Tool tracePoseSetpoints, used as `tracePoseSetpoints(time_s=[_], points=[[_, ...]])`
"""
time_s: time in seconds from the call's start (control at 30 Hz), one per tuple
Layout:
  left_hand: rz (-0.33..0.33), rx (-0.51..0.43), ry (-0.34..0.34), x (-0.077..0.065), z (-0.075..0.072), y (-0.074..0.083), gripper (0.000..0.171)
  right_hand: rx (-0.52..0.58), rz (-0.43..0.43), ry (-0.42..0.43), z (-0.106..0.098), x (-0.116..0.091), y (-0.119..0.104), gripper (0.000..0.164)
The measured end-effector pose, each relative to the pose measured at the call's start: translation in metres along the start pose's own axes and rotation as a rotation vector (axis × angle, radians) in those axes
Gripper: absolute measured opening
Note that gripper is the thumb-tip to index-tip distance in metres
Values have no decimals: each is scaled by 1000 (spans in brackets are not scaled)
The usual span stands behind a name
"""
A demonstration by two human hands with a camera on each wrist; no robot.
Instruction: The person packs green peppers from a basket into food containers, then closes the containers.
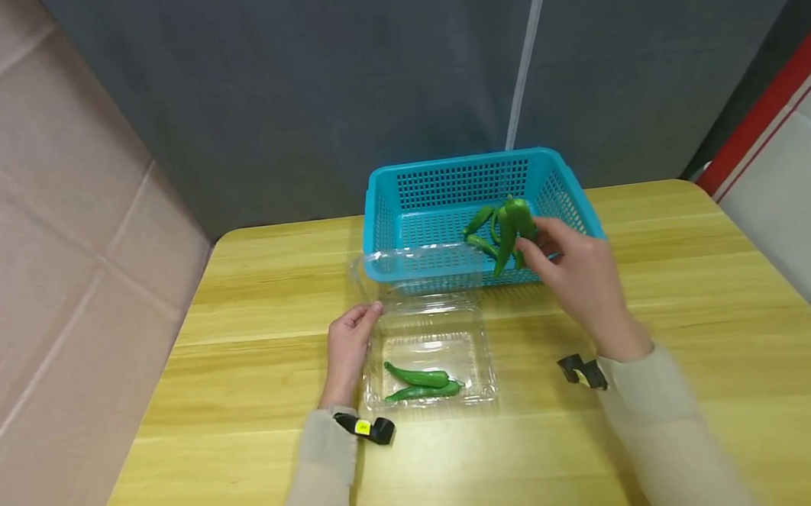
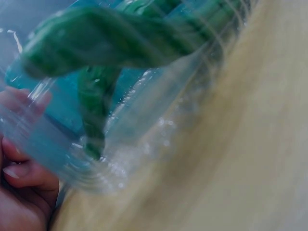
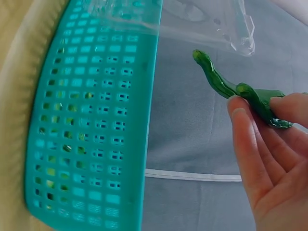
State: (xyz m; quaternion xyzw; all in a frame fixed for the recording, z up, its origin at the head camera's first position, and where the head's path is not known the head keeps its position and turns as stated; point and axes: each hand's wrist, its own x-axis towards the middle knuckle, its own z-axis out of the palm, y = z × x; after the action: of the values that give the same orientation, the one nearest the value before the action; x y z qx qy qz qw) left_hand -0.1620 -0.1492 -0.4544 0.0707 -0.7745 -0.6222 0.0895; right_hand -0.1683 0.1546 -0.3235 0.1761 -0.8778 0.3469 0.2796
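Note:
My right hand (image 1: 578,267) is raised over the front right of the blue basket (image 1: 456,162), pinching green chili peppers (image 1: 506,236) between thumb and fingers. In the right wrist view, two overlapping peppers (image 3: 216,79) stick out past the fingertips. More green peppers (image 1: 478,220) lie in the basket below. My left hand (image 1: 350,347) grips the left side of a clear plastic clamshell box (image 1: 475,341), its fingers curled at the wall. Two peppers (image 1: 419,377) lie side by side near the box's front. The box's raised lid (image 1: 420,261) overlaps the basket's front wall.
Box and basket stand on a light wooden table (image 1: 257,306). Behind the basket rises a dark grey panel (image 1: 301,98) with a pale vertical strip. A beige padded wall (image 1: 65,187) borders the left, a white wall with a red band (image 1: 776,96) the right.

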Motion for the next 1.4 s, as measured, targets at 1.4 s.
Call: tracePoseSetpoints(time_s=[1.4], points=[[-21,9,-47,-12,-2,31,33,218,-280,-294,27,-29,3,31]])
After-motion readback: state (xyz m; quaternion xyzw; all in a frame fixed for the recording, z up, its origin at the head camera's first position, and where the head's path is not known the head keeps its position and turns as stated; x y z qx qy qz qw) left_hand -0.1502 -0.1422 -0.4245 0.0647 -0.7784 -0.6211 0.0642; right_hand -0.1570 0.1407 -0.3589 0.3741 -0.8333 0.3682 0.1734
